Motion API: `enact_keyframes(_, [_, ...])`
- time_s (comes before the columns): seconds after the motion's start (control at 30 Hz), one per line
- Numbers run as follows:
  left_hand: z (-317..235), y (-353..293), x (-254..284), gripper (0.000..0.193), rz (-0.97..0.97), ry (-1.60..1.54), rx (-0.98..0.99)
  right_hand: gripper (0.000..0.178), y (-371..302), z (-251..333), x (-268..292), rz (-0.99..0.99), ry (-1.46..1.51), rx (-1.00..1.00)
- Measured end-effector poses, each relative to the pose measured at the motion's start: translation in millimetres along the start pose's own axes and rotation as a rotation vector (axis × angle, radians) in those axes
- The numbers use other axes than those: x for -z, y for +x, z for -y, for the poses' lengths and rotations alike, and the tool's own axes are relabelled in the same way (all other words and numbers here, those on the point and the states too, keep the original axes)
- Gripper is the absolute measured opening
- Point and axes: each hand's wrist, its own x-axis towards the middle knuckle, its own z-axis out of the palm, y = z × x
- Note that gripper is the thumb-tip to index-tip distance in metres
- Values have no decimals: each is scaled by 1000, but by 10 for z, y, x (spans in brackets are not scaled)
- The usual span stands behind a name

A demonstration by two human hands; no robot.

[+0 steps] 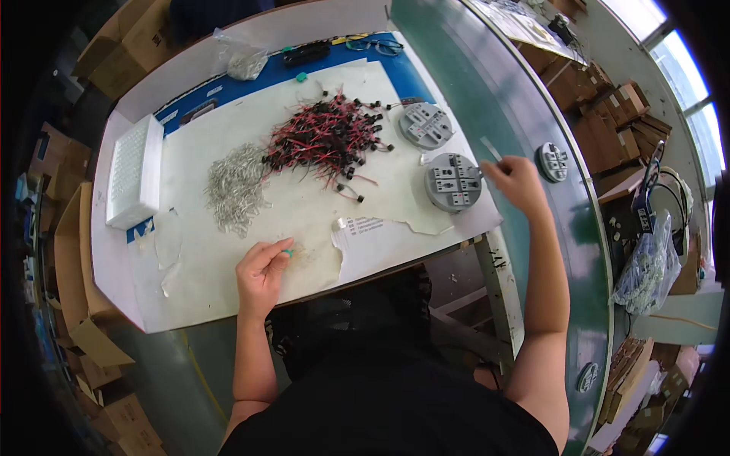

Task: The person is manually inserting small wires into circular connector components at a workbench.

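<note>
My left hand (261,275) is closed in a pinch over the near part of the table. A small green piece (289,251) sticks out between its thumb and fingertips. At the table's right edge my right hand (513,183) is closed, its fingertips beside a round grey fixture (454,182) with several small blocks on top. What those fingers hold is hidden. A thin pale strip (490,147) reaches up from the hand, and I cannot tell whether it is gripped. Another round grey fixture (426,125) lies just behind the first.
Black-and-red wired parts (327,137) form a heap mid-table, beside a pile of small clear pieces (234,188). A white tray (135,173) stands left. Glasses (385,47) and a plastic bag (247,64) lie at the back. The green belt (525,144) carries another fixture (553,163).
</note>
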Motion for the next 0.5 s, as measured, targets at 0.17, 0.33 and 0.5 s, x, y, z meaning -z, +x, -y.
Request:
enact_keyframes(0.17, [-145, 29, -23, 26, -33, 39, -124, 38, -224, 319, -188, -173, -326, 211])
enact_keyframes(0.33, [-92, -51, 36, 27, -75, 63, -88, 31, -462, 777, -175, -124, -49, 294])
enact_keyframes(0.5, [-183, 46, -57, 59, -174, 108, -182, 27, -1059, 1621, -992, 176, 100, 445])
